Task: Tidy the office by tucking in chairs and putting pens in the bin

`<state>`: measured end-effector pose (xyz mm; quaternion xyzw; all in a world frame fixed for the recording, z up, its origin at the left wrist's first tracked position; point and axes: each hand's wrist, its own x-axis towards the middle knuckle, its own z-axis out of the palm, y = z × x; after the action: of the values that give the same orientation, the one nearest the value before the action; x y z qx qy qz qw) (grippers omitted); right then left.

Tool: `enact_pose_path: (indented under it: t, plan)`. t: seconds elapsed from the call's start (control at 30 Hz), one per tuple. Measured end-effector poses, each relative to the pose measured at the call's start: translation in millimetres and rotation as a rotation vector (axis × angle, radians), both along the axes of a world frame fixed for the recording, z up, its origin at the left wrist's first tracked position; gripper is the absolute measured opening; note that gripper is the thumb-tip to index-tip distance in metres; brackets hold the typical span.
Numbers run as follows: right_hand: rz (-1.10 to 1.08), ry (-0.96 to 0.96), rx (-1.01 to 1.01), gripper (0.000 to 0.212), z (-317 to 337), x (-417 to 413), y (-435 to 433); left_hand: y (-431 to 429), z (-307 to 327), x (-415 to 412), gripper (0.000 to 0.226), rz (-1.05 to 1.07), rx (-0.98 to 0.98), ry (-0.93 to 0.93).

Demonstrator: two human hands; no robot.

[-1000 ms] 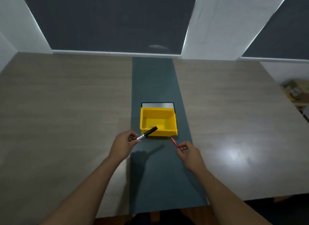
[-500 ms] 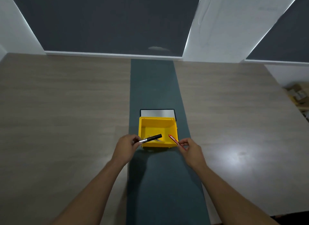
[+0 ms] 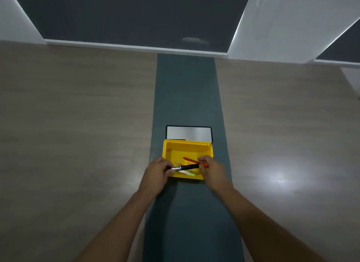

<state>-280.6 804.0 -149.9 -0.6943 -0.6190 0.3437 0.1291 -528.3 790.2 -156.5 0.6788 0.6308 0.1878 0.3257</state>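
My left hand (image 3: 155, 174) is curled around one end of a black pen (image 3: 188, 167), thumb and fingers closed on the silvery part of its barrel. The dark end sticks out toward my right hand (image 3: 212, 172) and almost reaches its fingers; I cannot tell whether it touches them. My right hand pinches a red pen (image 3: 191, 160) between thumb and fingertips, the other fingers folded in. The red pen's free end slants away from that hand, toward the left and a little farther from me. A short stub of it shows on the other side of my fingers.

Both pens are held over the yellow bin (image 3: 187, 146), which sits right between and just beyond my two hands. My left knuckles cover its near left corner and my right hand covers its near right corner. The bin is an open-topped plastic box, bright yellow, with a thick rim. Inside it, under the black pen and near the wall closest to me, lies a pale pen with a green tip (image 3: 187, 173) (its other end is too blurred to make out).

The bin stands on a dark strip (image 3: 187, 86) that runs straight away from me down the middle of the wooden table (image 3: 78, 125), passing between my forearms. Just past the bin, on the side away from my hands, a silvery metal plate (image 3: 189, 132) is set into the strip, and the bin's far edge overlaps it.
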Motion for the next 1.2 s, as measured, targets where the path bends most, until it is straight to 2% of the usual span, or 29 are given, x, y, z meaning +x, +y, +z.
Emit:
enact_pose_path:
  t: [0.1, 0.23, 0.33, 0.4, 0.47, 0.57, 0.73, 0.87, 1.07, 1.2]
  plan:
    - [-0.005, -0.035, 0.054, 0.038, -9, -1, 7, 4, -8, 2, 0.025, 0.011, 0.030, -0.019]
    - [-0.090, -0.081, 0.057, 0.039, -18, 10, 8, 7, -8, 4, 0.033, 0.172, 0.062, -0.088]
    - [-0.154, -0.119, -0.069, 0.046, -29, 23, 2, 5, -6, 5, 0.042, 0.308, 0.049, -0.123]
    - [-0.256, -0.085, -0.200, 0.058, -34, 30, -4, 2, -9, 7, 0.051, 0.379, -0.039, -0.159]
    - [-0.353, -0.025, -0.323, 0.065, -36, 35, -9, -1, -10, 12, 0.053, 0.389, -0.147, -0.176]
    - [-0.381, 0.045, -0.427, 0.063, -37, 40, -14, -5, -7, 23, 0.047, 0.337, -0.181, -0.177]
    - [-0.374, 0.097, -0.376, 0.047, -38, 48, -13, -8, -6, 34, 0.044, 0.299, -0.212, -0.196]
    - [-0.351, 0.117, -0.359, 0.048, -30, 49, -12, -11, -2, 35, 0.046, 0.260, -0.229, -0.235]
    - [-0.317, 0.068, -0.330, 0.054, -23, 51, -32, -29, 9, 28, 0.063, 0.332, -0.345, -0.202]
    - [-0.315, 0.048, -0.302, 0.055, -11, 48, -58, -55, 16, 14, 0.061, 0.347, -0.336, -0.187]
